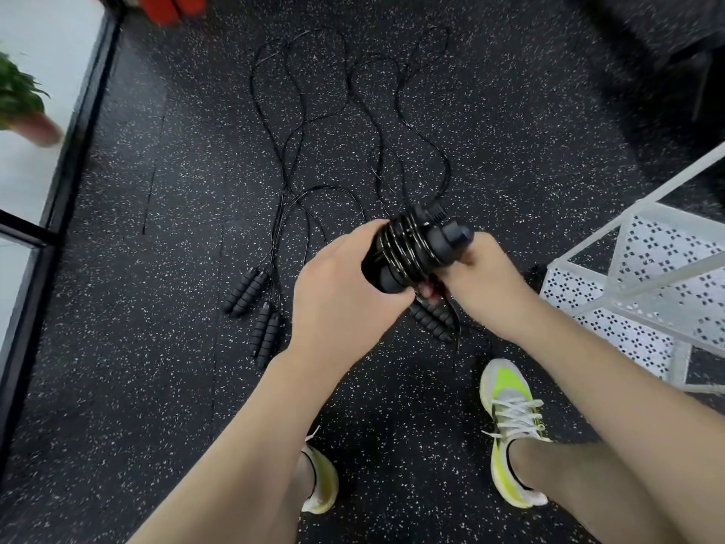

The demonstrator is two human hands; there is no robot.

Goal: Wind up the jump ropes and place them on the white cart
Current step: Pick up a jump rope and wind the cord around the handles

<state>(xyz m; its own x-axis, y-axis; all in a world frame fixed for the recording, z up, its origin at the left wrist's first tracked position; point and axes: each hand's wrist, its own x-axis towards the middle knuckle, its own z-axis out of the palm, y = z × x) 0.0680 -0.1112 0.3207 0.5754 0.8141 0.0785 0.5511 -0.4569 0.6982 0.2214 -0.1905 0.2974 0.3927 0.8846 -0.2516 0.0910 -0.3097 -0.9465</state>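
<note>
I hold a wound jump rope in front of me: black cord coiled tightly round its two black handles. My left hand grips the lower end of the bundle. My right hand pinches the bundle near its upper end, where cord runs off. Loose black cords snake over the speckled floor. Two pairs of ribbed black handles lie at the left, and another handle lies under my hands. The white cart with perforated shelves stands at the right.
My two feet in white-and-yellow shoes stand on the black speckled floor. A glass partition with a black frame runs along the left, a potted plant behind it. Red objects sit at the top left.
</note>
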